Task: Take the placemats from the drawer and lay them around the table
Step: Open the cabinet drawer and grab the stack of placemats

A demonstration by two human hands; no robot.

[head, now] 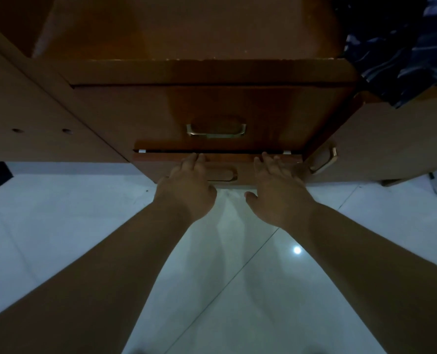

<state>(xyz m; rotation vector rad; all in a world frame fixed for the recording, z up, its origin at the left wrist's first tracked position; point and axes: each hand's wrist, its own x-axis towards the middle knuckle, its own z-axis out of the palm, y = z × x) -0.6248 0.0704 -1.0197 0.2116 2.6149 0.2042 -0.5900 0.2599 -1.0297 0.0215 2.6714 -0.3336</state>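
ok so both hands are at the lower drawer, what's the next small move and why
Probably pull the lower drawer outward. Only a thin dark gap shows above its front, no placemats are visible, and the fingertips of the left hand and right hand rest at its top edge.

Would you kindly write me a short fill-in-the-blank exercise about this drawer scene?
1. Both hands, left and right, reach the ____ drawer.
2. The upper drawer's handle is ____-coloured.
3. A patterned ____ cloth hangs at upper right.
4. The floor is laid with pale ____.

Missing: lower; gold; blue; tiles
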